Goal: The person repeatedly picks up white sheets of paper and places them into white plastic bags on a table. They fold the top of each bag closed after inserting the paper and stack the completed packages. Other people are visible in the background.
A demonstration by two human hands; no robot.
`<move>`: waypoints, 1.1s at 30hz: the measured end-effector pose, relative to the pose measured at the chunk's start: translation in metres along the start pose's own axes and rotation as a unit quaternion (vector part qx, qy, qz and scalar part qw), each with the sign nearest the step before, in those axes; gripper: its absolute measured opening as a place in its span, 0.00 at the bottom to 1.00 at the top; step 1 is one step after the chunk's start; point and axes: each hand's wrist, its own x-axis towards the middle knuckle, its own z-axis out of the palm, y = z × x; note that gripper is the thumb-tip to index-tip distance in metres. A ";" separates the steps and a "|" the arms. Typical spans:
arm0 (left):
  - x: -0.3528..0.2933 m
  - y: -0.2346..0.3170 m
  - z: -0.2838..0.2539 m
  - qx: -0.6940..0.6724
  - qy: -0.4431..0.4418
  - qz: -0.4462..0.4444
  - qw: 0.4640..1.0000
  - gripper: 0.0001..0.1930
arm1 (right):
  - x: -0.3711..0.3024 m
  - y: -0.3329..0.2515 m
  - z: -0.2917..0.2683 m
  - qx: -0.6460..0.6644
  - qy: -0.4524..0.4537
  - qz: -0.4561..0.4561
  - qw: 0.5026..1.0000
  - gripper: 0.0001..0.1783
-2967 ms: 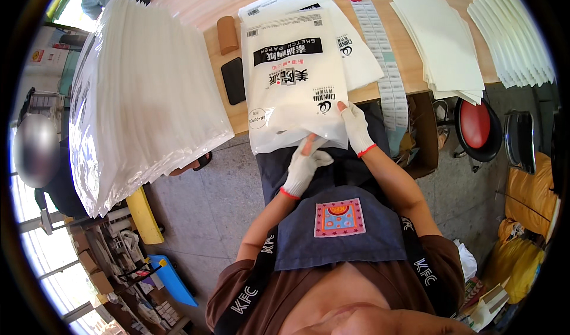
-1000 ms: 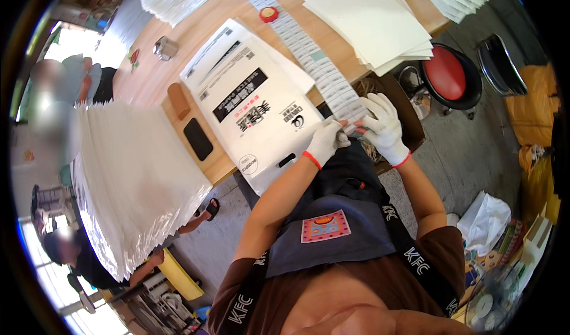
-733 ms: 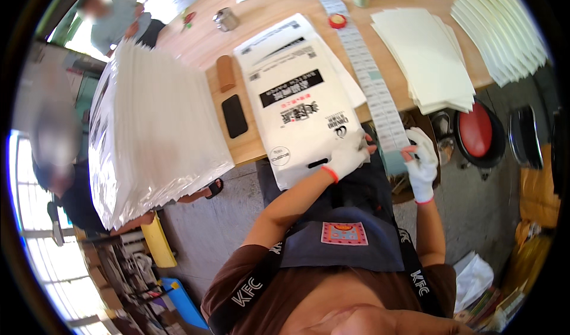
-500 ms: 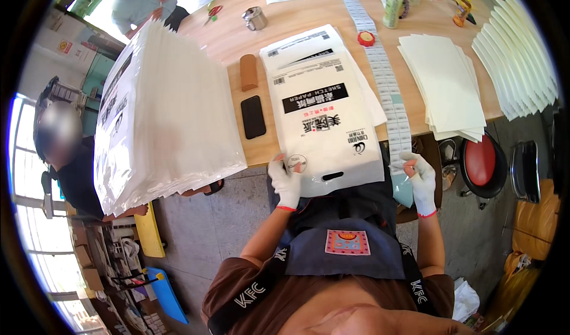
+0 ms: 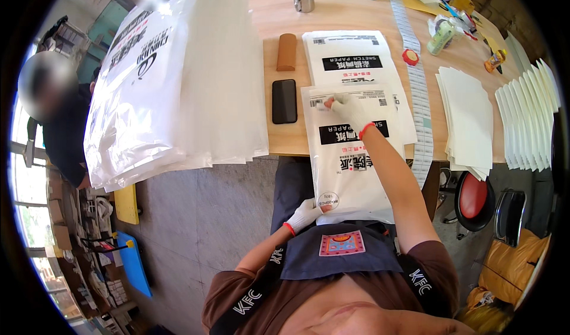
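A white plastic bag with black print (image 5: 356, 180) lies partly on the table's near edge and partly over my lap. My left hand (image 5: 306, 214), in a white glove with a red cuff, grips the bag's lower left corner, its bare thumb on top. Across the bag's upper part reaches my gloved right hand (image 5: 350, 110). Its bare fingertips are close together near the upper left corner; what is between them, if anything, is too small to tell. Behind this bag, a matching stack of printed bags (image 5: 344, 47) lies on the table, partly covered by it.
At left stands a tall bundle of clear-wrapped white bags (image 5: 225, 85). A phone (image 5: 284, 101), a brown block (image 5: 286, 52) and a metal cup (image 5: 303, 0) are nearby. Right are a label strip (image 5: 423, 130), paper stacks (image 5: 466, 118) and a red stool (image 5: 473, 195). A person (image 5: 59, 139) stands left.
The top bag has slid toward me, over my lap. My right hand has moved from beside the label strip onto the bag's upper part. My left hand is lower, at its corner.
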 end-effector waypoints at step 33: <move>-0.039 0.083 -0.036 0.006 0.032 0.207 0.978 0.21 | -0.171 0.071 -0.021 -0.267 0.253 -0.115 0.923 0.27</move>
